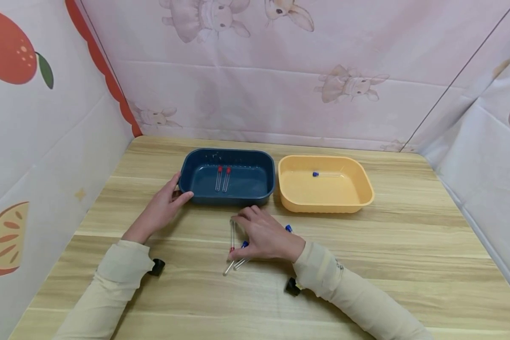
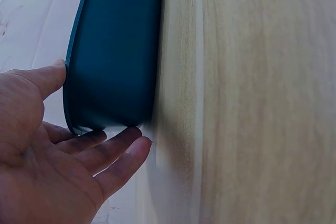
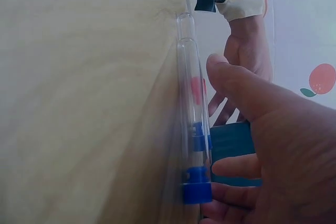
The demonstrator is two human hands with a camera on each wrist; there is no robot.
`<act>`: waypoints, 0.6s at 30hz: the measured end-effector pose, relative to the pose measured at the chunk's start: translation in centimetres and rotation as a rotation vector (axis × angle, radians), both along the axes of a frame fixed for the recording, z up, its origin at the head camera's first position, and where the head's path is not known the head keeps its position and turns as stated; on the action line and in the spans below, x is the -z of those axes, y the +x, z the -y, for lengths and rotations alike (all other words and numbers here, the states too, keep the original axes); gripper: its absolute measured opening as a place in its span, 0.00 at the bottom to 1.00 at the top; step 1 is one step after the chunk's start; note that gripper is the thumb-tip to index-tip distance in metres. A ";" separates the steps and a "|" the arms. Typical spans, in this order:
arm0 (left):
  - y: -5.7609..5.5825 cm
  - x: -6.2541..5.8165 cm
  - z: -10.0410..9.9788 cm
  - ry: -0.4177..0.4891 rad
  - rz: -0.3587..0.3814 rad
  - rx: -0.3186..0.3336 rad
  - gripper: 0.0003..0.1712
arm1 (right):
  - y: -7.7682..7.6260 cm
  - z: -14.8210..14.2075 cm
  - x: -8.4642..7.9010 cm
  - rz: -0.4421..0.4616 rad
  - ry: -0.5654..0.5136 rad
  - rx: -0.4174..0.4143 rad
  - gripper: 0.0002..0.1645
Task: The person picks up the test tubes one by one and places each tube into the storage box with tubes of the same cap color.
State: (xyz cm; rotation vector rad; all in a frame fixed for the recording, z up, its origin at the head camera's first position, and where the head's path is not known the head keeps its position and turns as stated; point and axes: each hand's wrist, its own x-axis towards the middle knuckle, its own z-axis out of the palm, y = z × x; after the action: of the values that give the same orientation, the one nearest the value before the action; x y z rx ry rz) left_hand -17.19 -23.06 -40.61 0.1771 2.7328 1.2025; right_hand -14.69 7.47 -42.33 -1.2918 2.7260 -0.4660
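My left hand (image 1: 163, 208) rests on the left front corner of a dark blue plastic bin (image 1: 233, 199). In the left wrist view its thumb (image 2: 52, 77) touches the rim and the loosely extended fingers lie along the end wall. My right hand (image 1: 265, 233) pinches a clear test tube (image 1: 232, 234) with a red cap, index finger near its bare end and thumb by the cap. Under that hand lie blue-capped test tubes (image 1: 241, 263), partly hidden; two blue caps (image 3: 197, 192) show in the right wrist view.
Two red-capped tubes (image 1: 223, 179) lie inside the blue bin. To its right stands a yellow bin (image 1: 323, 208) holding one blue-capped tube (image 1: 327, 174). Both bins are on a wood-grain table (image 1: 408, 264), with printed cloth walls (image 1: 280, 104) behind and at the sides.
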 end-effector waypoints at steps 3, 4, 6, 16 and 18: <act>0.1 0.0 -0.1 -0.003 0.001 -0.002 0.48 | 0.0 0.0 0.2 -0.015 0.001 -0.003 0.56; 0.1 0.0 -0.1 -0.005 0.002 -0.004 0.48 | 0.0 0.0 0.2 -0.021 0.001 -0.005 0.56; 0.1 0.0 -0.1 -0.007 0.003 -0.003 0.47 | 0.0 0.0 0.3 -0.027 0.008 -0.004 0.56; 0.0 0.2 0.0 -0.005 0.000 -0.004 0.47 | 0.1 0.1 0.2 -0.018 0.020 0.013 0.57; 0.0 0.2 0.0 -0.009 0.001 -0.004 0.47 | 0.1 0.1 0.2 -0.021 0.016 0.020 0.56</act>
State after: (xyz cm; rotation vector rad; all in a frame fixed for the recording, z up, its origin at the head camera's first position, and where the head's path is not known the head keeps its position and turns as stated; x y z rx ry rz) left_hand -17.20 -23.02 -40.83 0.1705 2.7385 1.1910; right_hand -14.61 7.33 -42.52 -1.2740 2.7559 -0.4344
